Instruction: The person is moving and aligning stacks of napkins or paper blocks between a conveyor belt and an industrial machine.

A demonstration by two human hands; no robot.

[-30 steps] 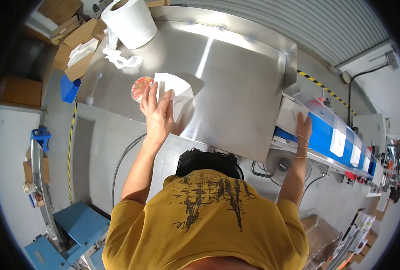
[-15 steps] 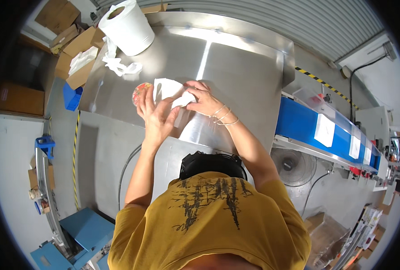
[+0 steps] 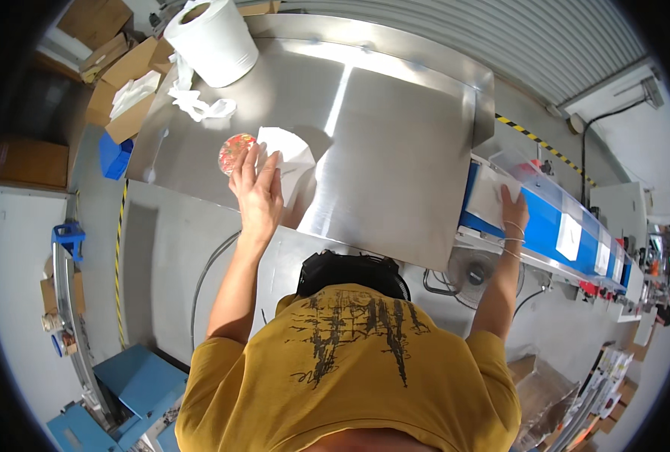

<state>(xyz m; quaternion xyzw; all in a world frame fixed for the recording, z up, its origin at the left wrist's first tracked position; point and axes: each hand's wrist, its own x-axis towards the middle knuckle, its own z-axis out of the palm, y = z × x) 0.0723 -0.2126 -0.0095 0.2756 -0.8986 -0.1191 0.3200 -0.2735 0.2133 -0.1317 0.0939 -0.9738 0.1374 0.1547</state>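
Note:
My left hand (image 3: 257, 192) lies flat with fingers spread on a small stack of white sheets (image 3: 296, 153) on the steel table (image 3: 395, 135). A round red and multicoloured disc (image 3: 232, 151) sits just left of that stack, close to my fingertips. My right hand (image 3: 513, 205) reaches far to the right, onto the blue conveyor belt (image 3: 547, 220), its fingers on the edge of a flat white packet (image 3: 489, 196) lying on the belt.
A big roll of white paper (image 3: 214, 38) and a crumpled white tissue (image 3: 199, 105) stand at the table's far left. Open cardboard boxes (image 3: 124, 83) sit beyond it. More white packets (image 3: 569, 235) ride further along the belt.
My right hand has left the stack by my left hand and swung right to the conveyor with a white packet. My left hand has stayed on the stack.

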